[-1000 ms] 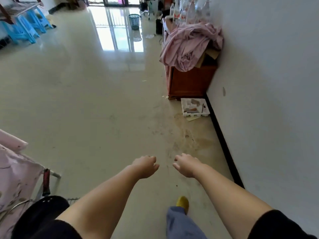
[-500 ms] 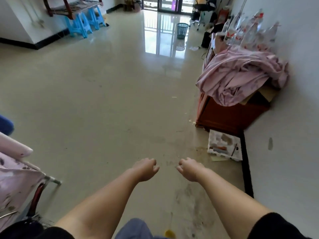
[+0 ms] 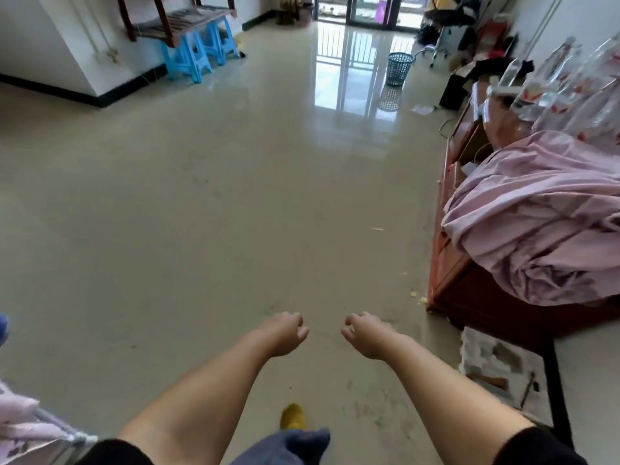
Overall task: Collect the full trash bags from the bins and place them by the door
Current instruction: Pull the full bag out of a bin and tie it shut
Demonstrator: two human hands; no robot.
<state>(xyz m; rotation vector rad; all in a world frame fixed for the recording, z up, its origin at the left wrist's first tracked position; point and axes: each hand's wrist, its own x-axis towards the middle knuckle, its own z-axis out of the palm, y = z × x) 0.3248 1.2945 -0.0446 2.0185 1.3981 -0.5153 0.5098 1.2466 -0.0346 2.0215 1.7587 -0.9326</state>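
Note:
A teal mesh bin (image 3: 400, 68) stands on the shiny floor far ahead, close to the glass sliding door (image 3: 367, 10). I cannot see a bag in it from here. My left hand (image 3: 287, 333) and my right hand (image 3: 364, 333) are stretched out side by side low in front of me, a small gap between them. Their fingers hang loosely curled and hold nothing. Both hands are far from the bin.
A red-brown cabinet (image 3: 469, 297) runs along the right wall, with a pink cloth (image 3: 536, 229) heaped on it and plastic bottles (image 3: 563, 82) behind. A white tray (image 3: 496, 364) lies on the floor beside it. Blue stools (image 3: 198, 52) stand far left. A pink fabric rack (image 3: 30, 427) is at my lower left.
The view has moved forward along the room and lifted. The cabinet and white tray have slid towards my right side, and the bin looks nearer. My hands stay held out, empty.

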